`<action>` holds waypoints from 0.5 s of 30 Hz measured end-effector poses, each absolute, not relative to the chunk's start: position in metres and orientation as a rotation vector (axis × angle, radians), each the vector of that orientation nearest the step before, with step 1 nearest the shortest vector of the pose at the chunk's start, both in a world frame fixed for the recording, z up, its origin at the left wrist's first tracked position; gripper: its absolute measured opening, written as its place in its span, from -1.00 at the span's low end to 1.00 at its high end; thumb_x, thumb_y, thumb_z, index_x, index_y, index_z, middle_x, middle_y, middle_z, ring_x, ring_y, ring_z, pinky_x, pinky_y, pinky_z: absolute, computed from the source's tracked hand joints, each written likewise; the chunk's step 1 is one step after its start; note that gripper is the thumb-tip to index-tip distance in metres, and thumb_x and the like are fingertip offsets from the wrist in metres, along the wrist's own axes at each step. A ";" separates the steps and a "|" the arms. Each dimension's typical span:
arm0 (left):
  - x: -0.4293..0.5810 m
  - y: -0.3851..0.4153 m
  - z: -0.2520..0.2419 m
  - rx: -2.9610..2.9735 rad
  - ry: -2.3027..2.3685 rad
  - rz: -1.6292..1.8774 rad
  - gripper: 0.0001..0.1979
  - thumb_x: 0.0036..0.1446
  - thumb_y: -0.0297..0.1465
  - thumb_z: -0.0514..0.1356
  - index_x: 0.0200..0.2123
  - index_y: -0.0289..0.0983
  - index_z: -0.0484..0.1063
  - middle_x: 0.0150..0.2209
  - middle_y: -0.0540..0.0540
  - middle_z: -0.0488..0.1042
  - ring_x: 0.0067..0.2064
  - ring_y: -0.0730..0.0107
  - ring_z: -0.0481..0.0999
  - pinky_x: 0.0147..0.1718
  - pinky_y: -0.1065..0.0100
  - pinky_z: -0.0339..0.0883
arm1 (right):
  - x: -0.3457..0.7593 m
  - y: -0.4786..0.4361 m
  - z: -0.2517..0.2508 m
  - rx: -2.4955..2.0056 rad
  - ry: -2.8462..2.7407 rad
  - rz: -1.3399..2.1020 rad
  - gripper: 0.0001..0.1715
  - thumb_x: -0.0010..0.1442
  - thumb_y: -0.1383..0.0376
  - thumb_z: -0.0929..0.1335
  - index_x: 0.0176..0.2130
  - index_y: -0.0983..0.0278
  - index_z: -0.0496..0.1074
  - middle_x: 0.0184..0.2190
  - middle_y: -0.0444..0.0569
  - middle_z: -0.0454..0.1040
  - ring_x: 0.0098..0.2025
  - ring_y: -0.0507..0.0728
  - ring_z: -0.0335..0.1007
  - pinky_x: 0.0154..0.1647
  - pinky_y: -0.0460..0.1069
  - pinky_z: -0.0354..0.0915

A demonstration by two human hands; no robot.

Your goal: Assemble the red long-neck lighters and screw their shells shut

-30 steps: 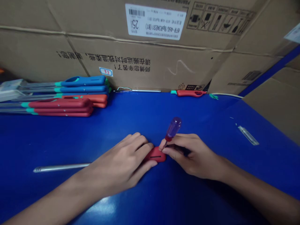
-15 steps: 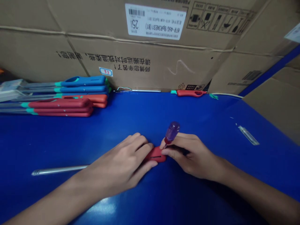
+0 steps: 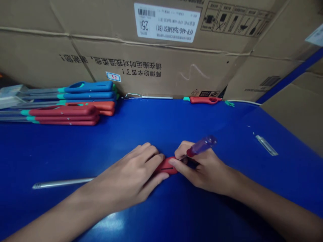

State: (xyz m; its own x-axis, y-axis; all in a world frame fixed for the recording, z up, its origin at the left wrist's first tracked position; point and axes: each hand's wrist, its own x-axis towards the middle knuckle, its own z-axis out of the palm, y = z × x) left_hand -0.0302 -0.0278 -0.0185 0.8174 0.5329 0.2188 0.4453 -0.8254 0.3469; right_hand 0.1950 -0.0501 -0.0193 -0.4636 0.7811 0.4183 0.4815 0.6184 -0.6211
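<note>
A red long-nosed lighter (image 3: 167,168) lies on the blue tabletop, its silver tube pointing left. My left hand (image 3: 133,173) is wrapped over its body, hiding most of the handle. At the lighter's right end, my right hand (image 3: 199,164) grips a screwdriver (image 3: 203,146) with a clear purple handle and a red collar. The screwdriver leans well over to the right. Its shaft runs down between thumb and forefinger, and the tip is hidden there by the lighter's end. My right thumb rests on the red casing, beside a dark slot.
Stacked lighters (image 3: 65,116) in red, orange and blue lie at the back left. A red lighter body (image 3: 204,100) sits against the cardboard wall (image 3: 151,50), near a thin silver rod (image 3: 156,97). A small clear tube (image 3: 266,145) lies on the right.
The screwdriver has tipped from nearly upright to a strong lean rightward. My right thumb has shifted slightly left onto the lighter's casing. My left hand and the lighter have hardly moved.
</note>
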 end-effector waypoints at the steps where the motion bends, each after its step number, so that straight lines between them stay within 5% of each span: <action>1: -0.030 -0.028 -0.019 2.720 0.746 0.447 -0.76 0.39 -0.31 0.05 -0.14 -0.33 0.43 -0.22 -0.14 0.39 -0.19 0.25 0.38 -0.17 0.19 0.40 | 0.194 -0.050 -0.020 -0.968 -2.139 0.525 -0.83 0.31 0.39 0.34 -0.36 0.29 0.34 -0.46 -0.16 0.34 -0.43 -0.02 0.28 -0.36 -0.11 0.22; 9: -0.027 -0.028 -0.021 2.733 0.731 0.460 -0.78 0.38 -0.31 0.06 -0.17 -0.34 0.43 -0.27 -0.12 0.36 -0.22 0.26 0.36 -0.23 0.22 0.36 | 0.186 -0.044 -0.016 -1.146 -2.169 0.597 -0.48 0.31 0.31 0.33 -0.59 0.26 0.05 -0.62 -0.26 0.08 -0.58 -0.08 0.00 -0.52 -0.09 -0.02; 15: -0.026 -0.029 -0.019 2.695 0.728 0.454 -0.73 0.40 -0.29 0.03 -0.14 -0.33 0.44 -0.25 -0.13 0.39 -0.20 0.26 0.38 -0.17 0.19 0.38 | 0.188 -0.041 -0.007 -1.262 -2.227 0.741 -0.38 0.33 0.22 0.34 -0.65 0.27 0.02 -0.69 -0.28 0.02 -0.60 -0.07 -0.02 -0.52 -0.07 -0.05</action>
State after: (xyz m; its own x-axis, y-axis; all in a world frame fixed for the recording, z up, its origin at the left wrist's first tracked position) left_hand -0.0262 -0.0285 -0.0193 0.8205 0.5279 0.2192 0.4289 -0.8221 0.3743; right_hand 0.1881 -0.0405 -0.0066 -0.4648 0.8750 0.1351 0.6197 0.4305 -0.6562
